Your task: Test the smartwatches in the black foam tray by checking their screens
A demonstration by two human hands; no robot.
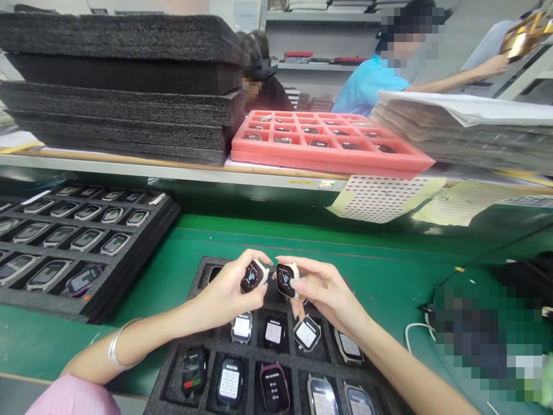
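Note:
My left hand (pixel 228 291) pinches a small white smartwatch body (pixel 253 276) with a dark screen, held up over a black foam tray (pixel 173 386). My right hand (pixel 322 291) grips a second white smartwatch body (pixel 286 279), its dark screen facing me. The two watches sit almost side by side, a small gap apart. Below my hands the tray holds several more watch bodies (pixel 273 332), some with lit white screens, some dark. A silver bangle (pixel 116 349) circles my left wrist.
A second black foam tray (pixel 93 302) of watch bodies lies at the left on the green mat (pixel 389 271). On the raised shelf stand stacked black foam sheets (pixel 121 86), a red tray (pixel 328 155) and stacked paper (pixel 470 129). Two people work beyond the shelf. White cables (pixel 417 331) lie right.

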